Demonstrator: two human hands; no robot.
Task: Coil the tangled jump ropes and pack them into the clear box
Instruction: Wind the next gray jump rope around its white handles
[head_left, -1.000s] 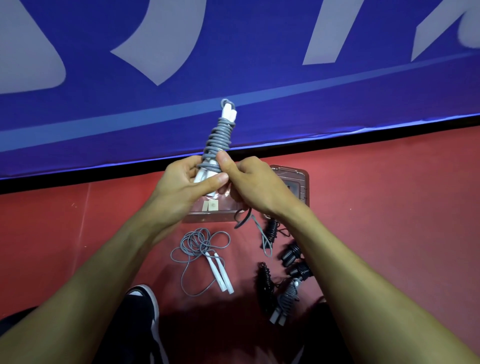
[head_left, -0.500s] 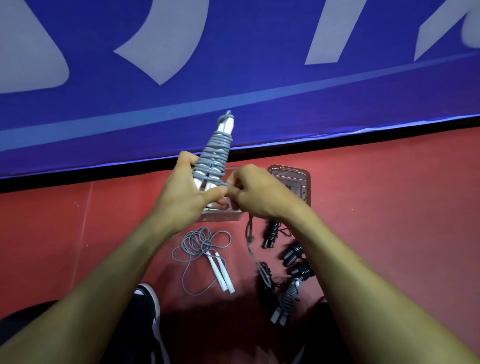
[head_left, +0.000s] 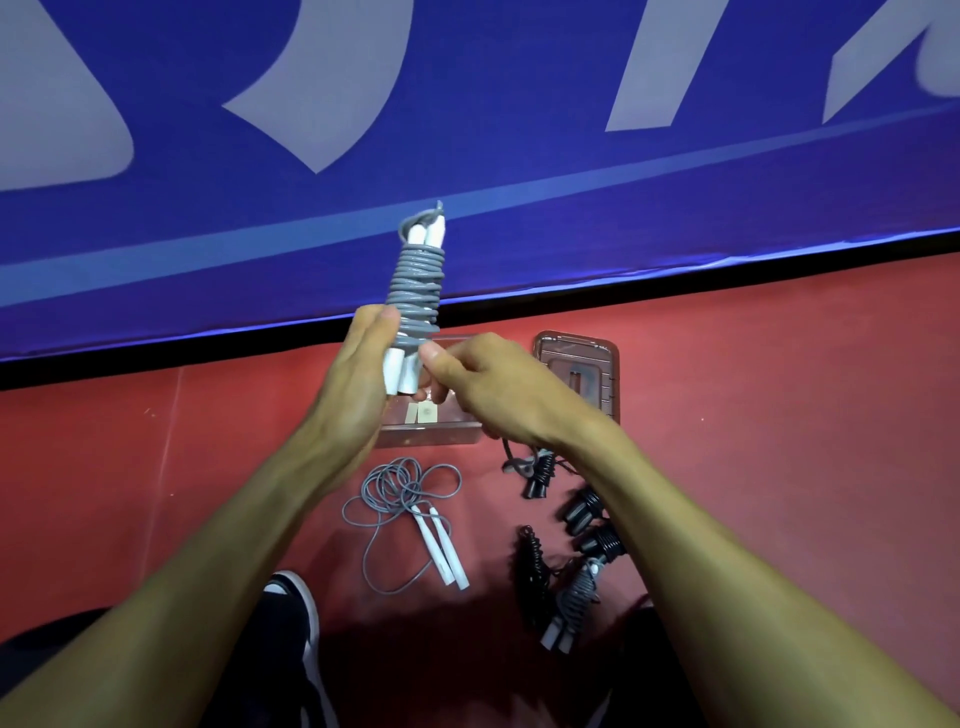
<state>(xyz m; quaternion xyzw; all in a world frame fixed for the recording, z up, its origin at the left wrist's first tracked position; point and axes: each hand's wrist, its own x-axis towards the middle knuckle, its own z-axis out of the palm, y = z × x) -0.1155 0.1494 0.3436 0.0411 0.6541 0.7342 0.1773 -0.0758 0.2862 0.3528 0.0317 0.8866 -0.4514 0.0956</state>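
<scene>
We hold a grey jump rope (head_left: 415, 291) upright above the red floor (head_left: 779, 415); its smooth, glossy cord is wound in tight round turns over two slim white handles set side by side. Our left hand (head_left: 353, 379) stands edge-on, fingers (head_left: 371, 325) straight and pressed together against the bundle's left side. Our right hand (head_left: 488, 379) curls in from the right, thumb and fingers pinching the cord's last turn low on the handles. Directly behind our hands on the floor lies the clear box (head_left: 431, 431), shallow and rectangular, partly hidden; its rounded lid (head_left: 582, 364) lies just beside it. Nearer us lie a loose grey rope (head_left: 400, 493) with white handles, several black coiled ropes (head_left: 582, 519) and one wound grey bundle (head_left: 571, 608)
</scene>
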